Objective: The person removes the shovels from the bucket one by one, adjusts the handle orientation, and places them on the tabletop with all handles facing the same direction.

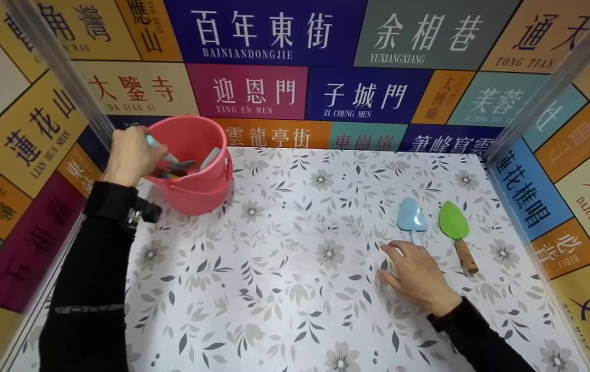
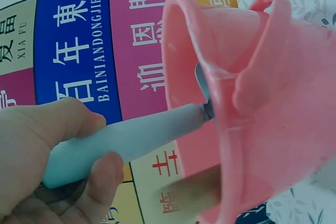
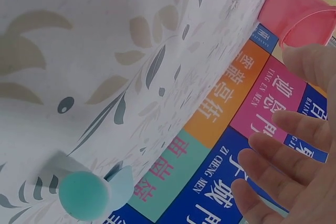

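In the head view, my left hand (image 1: 132,152) is over the rim of a pink bucket (image 1: 199,199) at the far left. It grips the pale blue handle (image 2: 126,137) of a garden tool, whose metal neck passes over the rim; the tool's head is mostly hidden inside. My right hand (image 1: 419,276) hovers with fingers spread, holding nothing, above the handle end of a light blue trowel (image 1: 411,216). In the right wrist view, that trowel's turquoise handle end (image 3: 84,195) stands apart from the fingers. Right of it lies a green trowel (image 1: 453,219) with a wooden handle.
Several other tools, one with a wooden handle (image 2: 197,192), stick up inside the bucket. The tabletop (image 1: 284,217) has a white leaf-and-flower cover. Printed panels (image 1: 253,31) wall in the back and both sides, with clear corner posts (image 1: 548,72).
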Available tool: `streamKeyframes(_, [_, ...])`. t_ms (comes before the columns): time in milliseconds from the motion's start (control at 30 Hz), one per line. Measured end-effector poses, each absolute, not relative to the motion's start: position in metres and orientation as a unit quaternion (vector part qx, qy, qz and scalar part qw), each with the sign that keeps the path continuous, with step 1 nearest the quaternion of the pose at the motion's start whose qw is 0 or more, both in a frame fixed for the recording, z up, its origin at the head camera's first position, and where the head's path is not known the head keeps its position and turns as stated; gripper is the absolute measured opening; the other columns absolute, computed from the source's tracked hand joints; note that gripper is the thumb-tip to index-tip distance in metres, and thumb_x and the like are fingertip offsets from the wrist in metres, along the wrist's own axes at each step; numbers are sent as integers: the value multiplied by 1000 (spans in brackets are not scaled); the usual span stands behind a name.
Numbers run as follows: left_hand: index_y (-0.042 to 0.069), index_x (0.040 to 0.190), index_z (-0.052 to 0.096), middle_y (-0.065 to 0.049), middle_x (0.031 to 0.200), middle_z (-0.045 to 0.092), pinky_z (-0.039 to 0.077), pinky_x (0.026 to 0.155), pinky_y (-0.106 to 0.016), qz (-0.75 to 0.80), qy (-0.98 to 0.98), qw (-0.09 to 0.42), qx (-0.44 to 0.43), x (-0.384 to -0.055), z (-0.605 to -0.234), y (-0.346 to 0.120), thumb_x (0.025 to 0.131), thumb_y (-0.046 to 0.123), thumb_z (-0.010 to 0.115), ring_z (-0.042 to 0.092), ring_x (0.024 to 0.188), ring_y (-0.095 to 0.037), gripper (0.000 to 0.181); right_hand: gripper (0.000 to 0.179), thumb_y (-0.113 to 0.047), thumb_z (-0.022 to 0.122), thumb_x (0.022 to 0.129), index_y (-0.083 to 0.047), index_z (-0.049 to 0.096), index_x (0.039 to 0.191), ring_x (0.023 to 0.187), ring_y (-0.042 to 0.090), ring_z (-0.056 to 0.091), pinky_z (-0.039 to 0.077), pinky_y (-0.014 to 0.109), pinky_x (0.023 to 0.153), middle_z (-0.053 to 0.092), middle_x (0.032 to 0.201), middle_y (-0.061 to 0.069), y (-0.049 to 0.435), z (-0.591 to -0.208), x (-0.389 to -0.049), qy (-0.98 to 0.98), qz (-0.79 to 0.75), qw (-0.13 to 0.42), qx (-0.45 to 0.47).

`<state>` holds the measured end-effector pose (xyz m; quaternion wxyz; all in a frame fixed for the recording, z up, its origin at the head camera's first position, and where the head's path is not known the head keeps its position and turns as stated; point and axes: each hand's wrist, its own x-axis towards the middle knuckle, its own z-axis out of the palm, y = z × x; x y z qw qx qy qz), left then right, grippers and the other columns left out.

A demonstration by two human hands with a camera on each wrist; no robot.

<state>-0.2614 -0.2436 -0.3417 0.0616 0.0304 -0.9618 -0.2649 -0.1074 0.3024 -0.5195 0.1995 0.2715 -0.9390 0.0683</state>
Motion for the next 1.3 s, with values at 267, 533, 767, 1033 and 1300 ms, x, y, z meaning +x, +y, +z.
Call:
streamKeyframes(267, [-13,130,57,-37,112,67,54,50,-21,-309,-949,61,27,-257,-335,-240,94,14,62,76,75,-33,45,52,-30,84,78,-2,65,117,99,38,66,55,53,79,67,110,19,303,-518,-106,-941,66,194,268])
streamKeyframes(533, [-14,106,66,-35,97,70,46,58,-25,-265,-952,155,0,-248,-343,-240,90,17,68,69,78,-42,35,47,-26,81,79,-2,65,116,97,38,66,55,53,76,67,109,18,302,-520,-105,-935,75,211,276])
streamKeyframes(767, [-11,99,69,-31,92,72,45,68,-37,-292,-928,231,-12,-231,-354,-238,89,15,70,66,81,-44,28,47,-25,80,77,-1,66,115,95,39,66,55,53,75,66,108,19,302,-521,-106,-932,84,221,276])
streamKeyframes(1033, [-9,96,72,-26,90,74,45,71,-25,-331,-882,335,-24,-203,-369,-228,84,10,75,70,80,-41,23,49,-26,81,77,-1,66,116,96,40,66,55,55,77,67,109,21,302,-523,-106,-934,95,213,272])
streamKeyframes(1300, [-7,93,74,-23,84,74,44,76,-9,-373,-815,440,-65,-174,-397,-203,80,3,77,69,71,-38,17,50,-23,82,76,0,65,116,95,40,67,56,53,74,67,108,21,301,-524,-105,-933,102,214,272])
